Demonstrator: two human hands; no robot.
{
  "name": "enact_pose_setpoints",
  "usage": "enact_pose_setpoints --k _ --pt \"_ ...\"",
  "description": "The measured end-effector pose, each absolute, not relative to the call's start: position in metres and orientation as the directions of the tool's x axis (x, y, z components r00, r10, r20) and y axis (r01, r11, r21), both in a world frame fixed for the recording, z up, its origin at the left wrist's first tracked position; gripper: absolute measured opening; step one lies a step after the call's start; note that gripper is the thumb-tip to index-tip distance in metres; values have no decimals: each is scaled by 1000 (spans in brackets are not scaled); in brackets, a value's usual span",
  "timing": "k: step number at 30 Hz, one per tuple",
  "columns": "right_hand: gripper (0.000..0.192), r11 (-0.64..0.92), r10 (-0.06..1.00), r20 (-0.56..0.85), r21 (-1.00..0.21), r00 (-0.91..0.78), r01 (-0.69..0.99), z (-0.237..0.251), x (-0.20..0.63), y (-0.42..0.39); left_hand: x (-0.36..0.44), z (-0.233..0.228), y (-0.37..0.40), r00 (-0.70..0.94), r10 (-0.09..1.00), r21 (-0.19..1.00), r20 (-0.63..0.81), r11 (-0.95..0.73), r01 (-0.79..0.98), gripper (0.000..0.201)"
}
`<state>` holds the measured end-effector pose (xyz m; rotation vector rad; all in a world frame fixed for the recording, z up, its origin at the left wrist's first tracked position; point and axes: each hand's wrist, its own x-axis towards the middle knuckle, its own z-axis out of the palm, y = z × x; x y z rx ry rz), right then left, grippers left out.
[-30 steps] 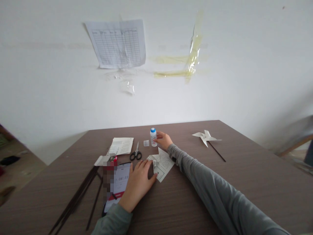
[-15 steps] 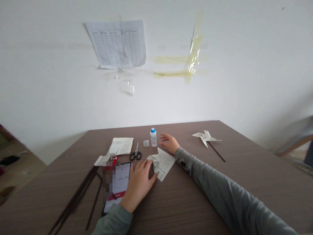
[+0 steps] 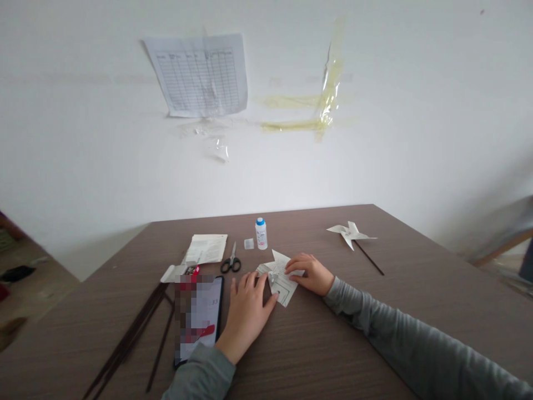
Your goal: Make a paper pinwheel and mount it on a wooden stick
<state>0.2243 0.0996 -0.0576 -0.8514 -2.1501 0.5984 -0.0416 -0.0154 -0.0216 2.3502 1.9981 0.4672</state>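
Note:
A piece of printed paper [image 3: 283, 290] lies on the table between my hands, its left part folded in toward the middle and several pointed corners showing. My left hand [image 3: 246, 308] holds it at the left, with fingertips by the folded part and thumb near the lower corner. At its right side, the bent fingers of my right hand [image 3: 313, 274] close on the paper; that corner is partly hidden. Just behind stands a white bottle with a blue cap [image 3: 261, 234]. Beside the bottle sits a small clear cap [image 3: 249, 244].
Black-handled scissors [image 3: 231, 265] and a stack of printed sheets [image 3: 207, 248] lie left of the bottle. Nearer are a phone [image 3: 202, 316] and several dark sticks [image 3: 129, 339]. A paper pinwheel [image 3: 350, 233] on a stick rests at the right. A wall closes the back.
My right hand has come back from beside the bottle onto the paper's right side. My left hand and the paper have shifted slightly to the right.

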Motion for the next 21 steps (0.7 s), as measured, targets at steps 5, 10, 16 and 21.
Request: enact_pose_setpoints --k 5,10,16,21 --pt "12 709 691 432 -565 -580 423 -57 229 78 -41 -25 -16 133 965 172 227 -174 969 47" --pt "12 689 716 396 -537 -576 487 -48 225 69 -38 -21 -17 131 966 170 222 -170 971 49" --pt "21 722 690 414 -456 -594 521 -52 225 68 -36 -17 -17 133 973 196 189 -170 966 49" --pt "25 765 643 451 -388 -618 513 -58 226 73 -37 -21 -16 137 966 199 221 -182 963 49"
